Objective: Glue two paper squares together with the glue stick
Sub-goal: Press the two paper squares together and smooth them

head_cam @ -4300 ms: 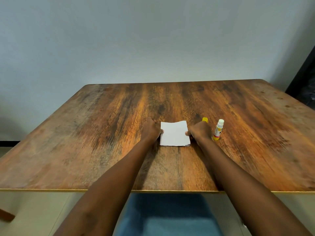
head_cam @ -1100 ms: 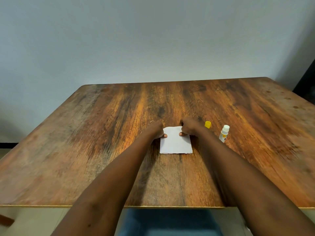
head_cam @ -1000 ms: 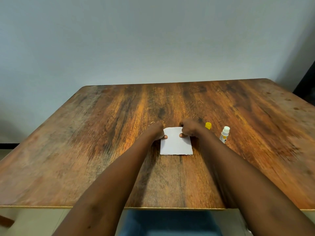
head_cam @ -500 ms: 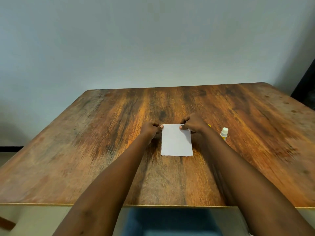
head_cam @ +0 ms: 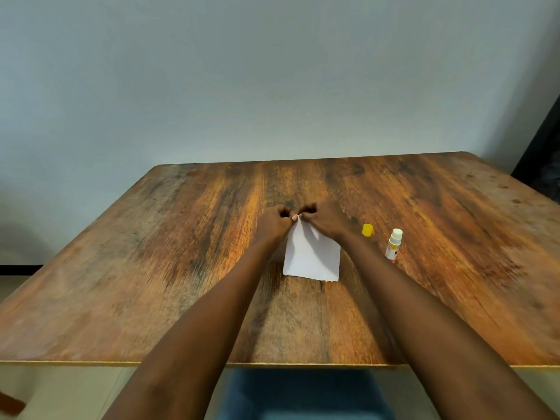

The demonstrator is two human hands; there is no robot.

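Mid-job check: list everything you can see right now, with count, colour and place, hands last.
paper: white; I cannot tell whether it is one sheet or two stacked; table centre, far edge pinched up, near edge towards the table
glue stick: one, white with yellow and red label, uncapped, standing right of the paper
cap: one, yellow, on the table between the right hand and the glue stick
table: one, brown wood grain, fills the lower half of the view
wall: pale grey, behind the table
dark object: black, far right edge, cut off by the frame
blue surface: below the near table edge, unclear what it is
left hand: grip shut on the paper's far edge
right hand: grip shut on the same edge, close beside the left
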